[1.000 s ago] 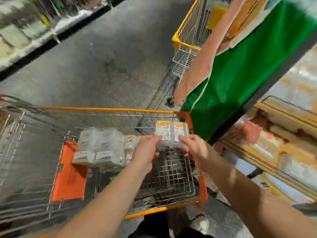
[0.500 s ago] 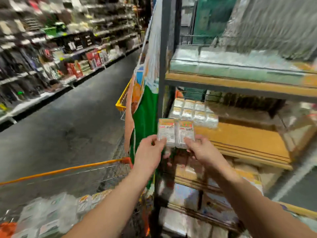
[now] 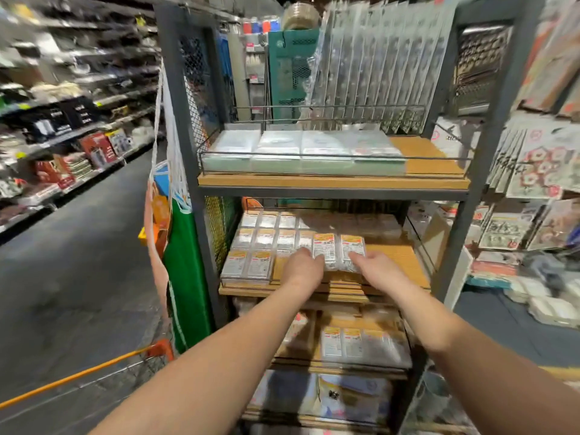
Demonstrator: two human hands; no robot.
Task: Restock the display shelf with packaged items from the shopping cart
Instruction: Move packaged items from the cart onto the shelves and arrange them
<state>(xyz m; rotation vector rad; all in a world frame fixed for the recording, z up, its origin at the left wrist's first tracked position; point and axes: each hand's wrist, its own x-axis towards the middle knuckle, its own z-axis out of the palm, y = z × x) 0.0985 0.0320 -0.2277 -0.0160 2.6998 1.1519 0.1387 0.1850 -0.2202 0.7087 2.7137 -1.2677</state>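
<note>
We face the tall dark metal display shelf with wooden boards, which fills the middle of the view. At seven o'clock, the orange-rimmed wire shopping cart shows only a corner of its rim. On the top board lie flat clear-wrapped pale packs behind a thin wire rail. On the middle board, rows of small clear packets with orange labels sit side by side from ten o'clock of our hands to the back. Over the bare wood to their right we hold a pair of clear packaged items with orange-and-white labels, side by side and touching; whether they rest on the board we cannot tell. Our left hand grips the near left edge of the pair, fingers curled around it. Our right hand grips the near right edge, fingers curled under it. Both forearms reach in from six o'clock
</note>
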